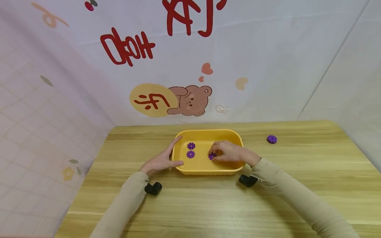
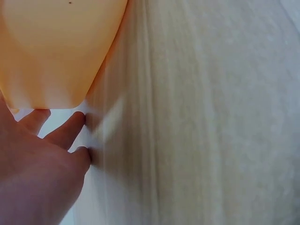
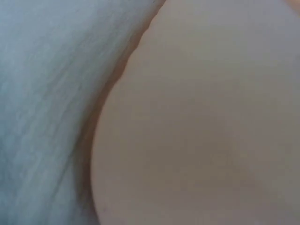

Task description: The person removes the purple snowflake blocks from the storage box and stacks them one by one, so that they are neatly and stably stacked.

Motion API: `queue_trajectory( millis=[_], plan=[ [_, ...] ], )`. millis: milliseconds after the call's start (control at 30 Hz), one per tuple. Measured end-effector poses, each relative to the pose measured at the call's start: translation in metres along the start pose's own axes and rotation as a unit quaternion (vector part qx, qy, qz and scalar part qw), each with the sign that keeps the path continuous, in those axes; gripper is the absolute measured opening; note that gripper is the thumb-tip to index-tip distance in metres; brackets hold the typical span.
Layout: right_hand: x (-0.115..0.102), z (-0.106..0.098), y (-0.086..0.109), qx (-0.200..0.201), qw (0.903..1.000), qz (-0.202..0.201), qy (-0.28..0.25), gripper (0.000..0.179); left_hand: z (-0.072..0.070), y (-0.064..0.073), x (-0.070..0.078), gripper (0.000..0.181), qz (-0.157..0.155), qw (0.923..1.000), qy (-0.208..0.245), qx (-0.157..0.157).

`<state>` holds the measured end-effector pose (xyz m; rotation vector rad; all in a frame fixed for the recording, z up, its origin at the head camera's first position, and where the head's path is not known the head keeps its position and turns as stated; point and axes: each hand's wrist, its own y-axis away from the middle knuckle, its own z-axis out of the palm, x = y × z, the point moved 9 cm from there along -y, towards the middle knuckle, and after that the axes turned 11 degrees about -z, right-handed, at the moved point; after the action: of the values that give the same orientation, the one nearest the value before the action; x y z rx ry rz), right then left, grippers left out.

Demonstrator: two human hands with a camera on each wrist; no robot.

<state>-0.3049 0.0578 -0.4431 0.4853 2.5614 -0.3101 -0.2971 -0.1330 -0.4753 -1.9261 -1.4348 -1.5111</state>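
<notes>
Right hand pinches a notched purple disc; a loose pinch could drop it. Left hand, fingers straight, touches the yellow tub at nine o'clock.

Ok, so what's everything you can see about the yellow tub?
The yellow tub looks plastic, oblong and open on top, with rounded corners. It sits upright on the wooden-looking table. The left grip touches its left end. Two purple notched discs lie on its floor; the right grip reaches in, pinching another disc.
</notes>
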Motion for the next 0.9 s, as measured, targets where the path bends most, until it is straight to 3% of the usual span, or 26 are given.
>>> queue_trajectory(
  millis=[333,600,833,900],
  plan=[
    [0.007,-0.001,-0.003,0.016,0.9996,0.022,0.000,0.023,-0.001,-0.001,-0.002,0.101,-0.011,0.9999,-0.006,0.002],
    [0.002,0.003,-0.008,0.034,0.9993,0.016,0.008,0.023,0.001,0.017,0.030,0.099,-0.006,0.9997,0.015,-0.017],
    [0.005,0.008,-0.007,0.028,0.9991,0.031,-0.012,0.025,0.000,0.001,-0.001,0.102,-0.010,0.9995,0.026,-0.013],
    [0.005,0.009,-0.007,0.021,0.9989,0.037,-0.019,0.027,0.000,-0.001,-0.004,0.103,-0.007,0.9995,0.030,-0.012]
  ],
)
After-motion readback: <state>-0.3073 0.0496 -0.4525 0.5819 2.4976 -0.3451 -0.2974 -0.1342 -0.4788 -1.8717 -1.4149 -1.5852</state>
